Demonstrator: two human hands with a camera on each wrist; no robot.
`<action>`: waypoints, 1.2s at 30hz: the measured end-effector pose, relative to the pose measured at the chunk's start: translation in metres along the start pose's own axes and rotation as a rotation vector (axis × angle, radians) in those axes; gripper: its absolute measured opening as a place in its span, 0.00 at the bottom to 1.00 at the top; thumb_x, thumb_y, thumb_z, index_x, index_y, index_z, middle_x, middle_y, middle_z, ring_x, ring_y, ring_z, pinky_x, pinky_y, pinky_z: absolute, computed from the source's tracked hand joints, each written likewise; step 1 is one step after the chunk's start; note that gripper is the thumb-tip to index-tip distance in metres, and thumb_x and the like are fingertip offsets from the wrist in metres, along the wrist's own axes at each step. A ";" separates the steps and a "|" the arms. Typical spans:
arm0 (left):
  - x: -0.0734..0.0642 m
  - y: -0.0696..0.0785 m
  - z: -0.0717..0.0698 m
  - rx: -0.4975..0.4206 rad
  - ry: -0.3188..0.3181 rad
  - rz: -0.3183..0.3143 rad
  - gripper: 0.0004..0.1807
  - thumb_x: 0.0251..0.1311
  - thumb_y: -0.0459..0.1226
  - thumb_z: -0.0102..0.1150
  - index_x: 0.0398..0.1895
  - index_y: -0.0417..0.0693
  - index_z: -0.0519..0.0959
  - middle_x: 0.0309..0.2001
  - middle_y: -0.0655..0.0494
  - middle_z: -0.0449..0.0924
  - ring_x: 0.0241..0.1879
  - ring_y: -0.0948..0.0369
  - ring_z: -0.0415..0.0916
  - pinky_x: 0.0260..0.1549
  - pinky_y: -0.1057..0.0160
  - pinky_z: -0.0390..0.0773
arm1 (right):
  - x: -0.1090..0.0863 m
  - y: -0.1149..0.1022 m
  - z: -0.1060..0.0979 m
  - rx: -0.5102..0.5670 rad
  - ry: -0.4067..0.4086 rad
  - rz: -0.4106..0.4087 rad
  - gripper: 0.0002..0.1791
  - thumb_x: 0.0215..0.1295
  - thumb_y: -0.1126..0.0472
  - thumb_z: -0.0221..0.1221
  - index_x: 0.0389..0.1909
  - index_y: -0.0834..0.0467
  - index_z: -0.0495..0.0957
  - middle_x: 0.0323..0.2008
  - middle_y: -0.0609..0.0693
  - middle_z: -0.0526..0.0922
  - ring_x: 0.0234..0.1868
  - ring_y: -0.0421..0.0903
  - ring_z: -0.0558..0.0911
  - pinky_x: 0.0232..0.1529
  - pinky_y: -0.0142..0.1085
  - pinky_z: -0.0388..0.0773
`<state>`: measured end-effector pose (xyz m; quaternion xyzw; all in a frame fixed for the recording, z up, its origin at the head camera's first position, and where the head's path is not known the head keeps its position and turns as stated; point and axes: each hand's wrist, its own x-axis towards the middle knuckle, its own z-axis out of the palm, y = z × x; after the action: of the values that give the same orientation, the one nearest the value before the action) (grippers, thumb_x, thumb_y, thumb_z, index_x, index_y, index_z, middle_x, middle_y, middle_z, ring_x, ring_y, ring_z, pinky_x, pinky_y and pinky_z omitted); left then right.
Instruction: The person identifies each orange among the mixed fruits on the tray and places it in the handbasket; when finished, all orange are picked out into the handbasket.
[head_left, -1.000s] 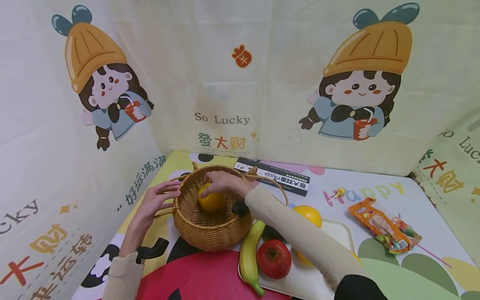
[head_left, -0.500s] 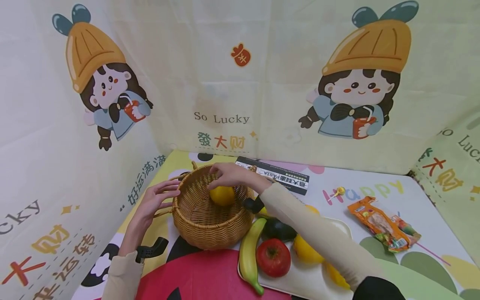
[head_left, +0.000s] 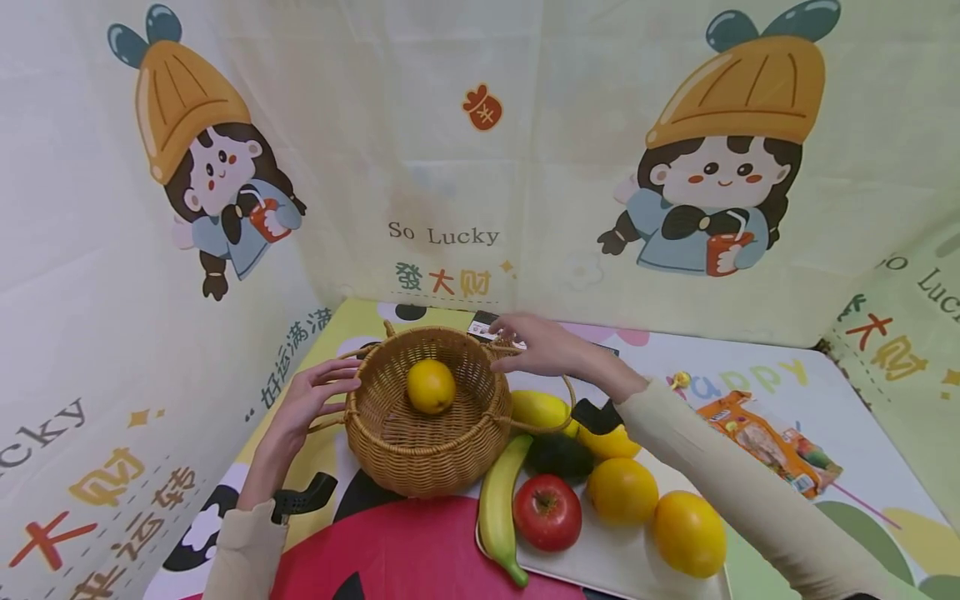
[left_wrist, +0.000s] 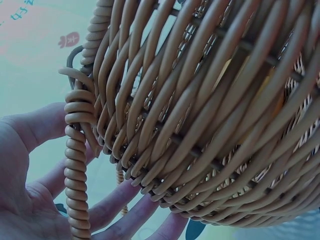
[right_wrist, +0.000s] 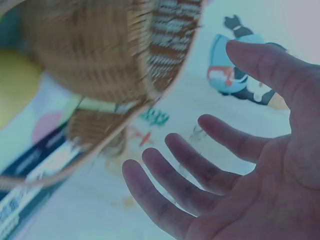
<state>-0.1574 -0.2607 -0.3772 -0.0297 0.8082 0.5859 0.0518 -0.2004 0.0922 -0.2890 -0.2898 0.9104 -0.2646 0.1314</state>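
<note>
A round wicker basket (head_left: 427, 467) stands left of centre in the head view, with one orange (head_left: 431, 387) lying in it. My left hand (head_left: 306, 407) has its fingers extended along the basket's left side, fingertips at the rim. In the left wrist view, those fingers spread beside the weave (left_wrist: 200, 125), behind a twisted handle (left_wrist: 76, 175). Over the basket's right edge, my right hand (head_left: 551, 348) holds nothing. Its fingers (right_wrist: 160, 200) are apart and loosely straight in the right wrist view, near the basket's right handle (head_left: 567, 400).
Right of the basket, a white tray (head_left: 600, 562) bears a red apple (head_left: 547, 512), a banana (head_left: 498, 508), a dark green avocado (head_left: 558, 457) and several yellow and orange fruits (head_left: 690, 533). Beyond my right sleeve lie an orange snack packet (head_left: 765, 442) and a lollipop (head_left: 681, 381). A printed pasta box (head_left: 482, 323) sits behind.
My right hand has let go of the orange in the basket and moved up and right, out over the rim. The orange has settled near the basket's middle. My left hand stays put.
</note>
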 end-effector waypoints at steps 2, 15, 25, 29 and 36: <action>0.001 0.000 0.001 0.000 0.000 0.000 0.29 0.64 0.45 0.59 0.64 0.41 0.70 0.61 0.38 0.71 0.52 0.57 0.77 0.46 0.58 0.80 | -0.012 0.008 -0.002 -0.080 0.016 -0.006 0.31 0.61 0.52 0.63 0.62 0.61 0.70 0.58 0.60 0.74 0.59 0.56 0.73 0.58 0.50 0.72; -0.002 -0.001 0.002 0.004 -0.006 0.013 0.29 0.64 0.45 0.58 0.65 0.41 0.70 0.61 0.38 0.71 0.53 0.54 0.77 0.45 0.59 0.80 | -0.055 0.058 0.001 -0.174 0.030 0.119 0.32 0.56 0.52 0.67 0.59 0.63 0.71 0.55 0.61 0.76 0.53 0.57 0.75 0.52 0.53 0.76; -0.001 0.001 0.001 0.009 -0.004 0.011 0.29 0.64 0.46 0.58 0.65 0.41 0.70 0.61 0.38 0.71 0.49 0.62 0.78 0.46 0.58 0.80 | -0.076 0.091 0.022 -0.191 -0.090 0.198 0.30 0.54 0.52 0.67 0.56 0.61 0.74 0.51 0.62 0.76 0.48 0.57 0.76 0.50 0.56 0.76; -0.001 0.001 0.002 0.012 -0.001 0.016 0.29 0.65 0.45 0.58 0.65 0.41 0.70 0.61 0.38 0.71 0.49 0.61 0.78 0.47 0.57 0.80 | -0.080 0.097 0.029 -0.165 -0.144 0.234 0.29 0.53 0.53 0.68 0.55 0.61 0.74 0.47 0.60 0.77 0.44 0.54 0.76 0.50 0.54 0.76; -0.002 0.001 0.002 0.016 0.005 0.014 0.28 0.65 0.46 0.58 0.64 0.41 0.70 0.60 0.38 0.71 0.53 0.53 0.77 0.47 0.56 0.80 | -0.085 0.099 0.035 -0.156 -0.166 0.274 0.29 0.52 0.54 0.69 0.54 0.60 0.75 0.45 0.57 0.76 0.42 0.52 0.75 0.48 0.52 0.77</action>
<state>-0.1550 -0.2590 -0.3767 -0.0251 0.8133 0.5795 0.0457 -0.1645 0.1974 -0.3659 -0.1934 0.9451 -0.1482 0.2178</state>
